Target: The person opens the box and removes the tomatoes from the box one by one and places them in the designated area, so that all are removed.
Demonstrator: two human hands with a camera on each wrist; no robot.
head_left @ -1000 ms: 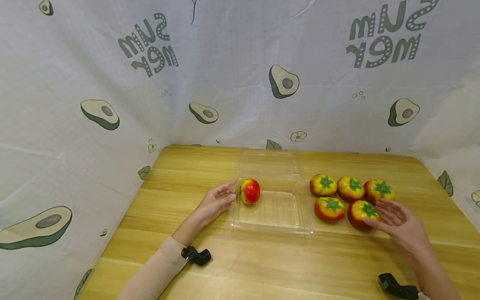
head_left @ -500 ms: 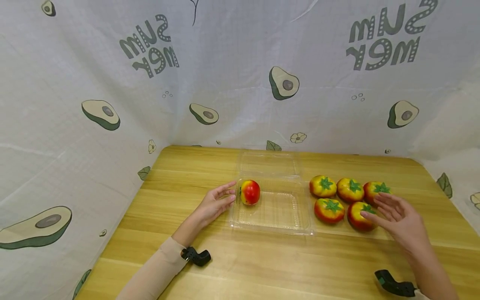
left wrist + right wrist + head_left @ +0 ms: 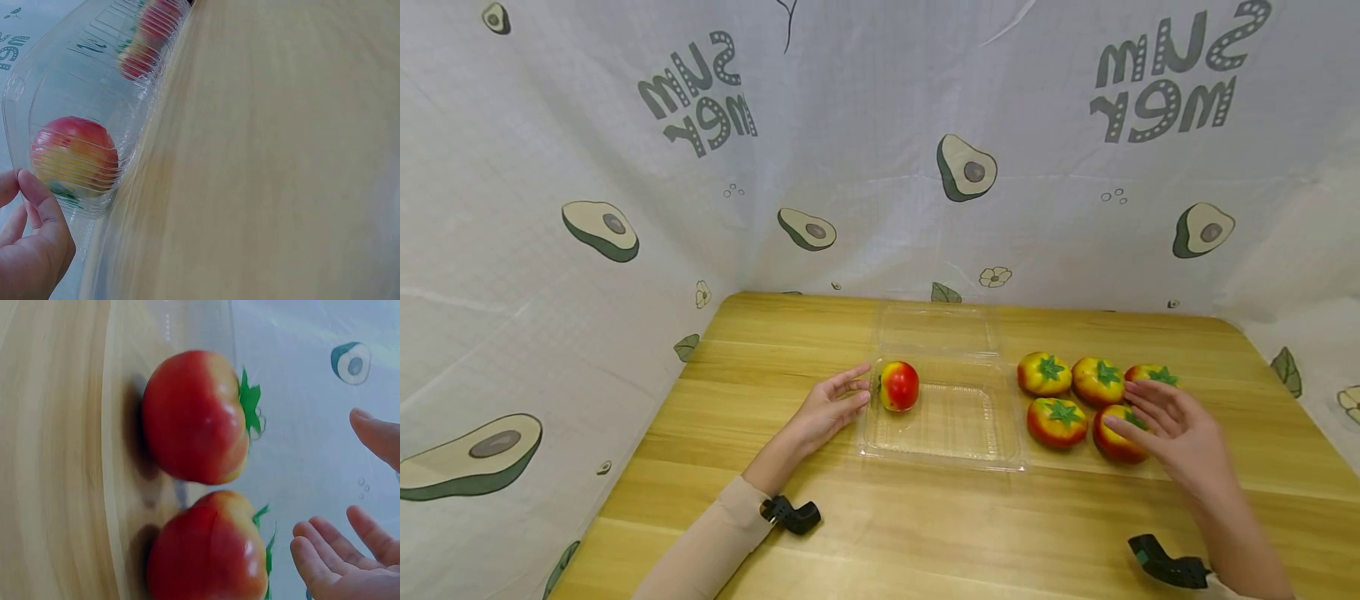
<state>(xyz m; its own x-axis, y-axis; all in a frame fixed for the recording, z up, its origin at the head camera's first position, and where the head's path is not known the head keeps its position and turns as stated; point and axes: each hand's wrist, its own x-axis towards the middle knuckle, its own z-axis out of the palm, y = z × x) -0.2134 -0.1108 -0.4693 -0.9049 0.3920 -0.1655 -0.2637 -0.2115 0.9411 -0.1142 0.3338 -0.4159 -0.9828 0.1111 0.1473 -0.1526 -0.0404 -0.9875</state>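
Note:
In the head view, a clear plastic clamshell box (image 3: pixel 955 457) lies with its lid (image 3: pixel 940 325) folded back. One red-and-yellow fruit (image 3: pixel 899 386) with a green leafy top rests on its side at the left end inside. My left hand (image 3: pixel 827 412) pinches the box's left rim between thumb and finger, as the left wrist view shows. My right hand (image 3: pixel 1183 437) hovers over the right-hand fruits with fingers spread, holding nothing. Below it are a near fruit (image 3: pixel 1116 442) and a far one (image 3: pixel 1142 372), both partly covered by the hand.
More matching fruits stand right of the box: a back-left fruit (image 3: pixel 1043 374), a back-middle fruit (image 3: pixel 1097 382) and a front-left fruit (image 3: pixel 1056 422). The wooden table (image 3: pixel 925 533) ends at a printed curtain (image 3: pixel 865 167) behind and at the left.
My right hand has lifted slightly and shifted left above the fruits, fingers still spread. The left hand, the box and the fruit in it stay in place.

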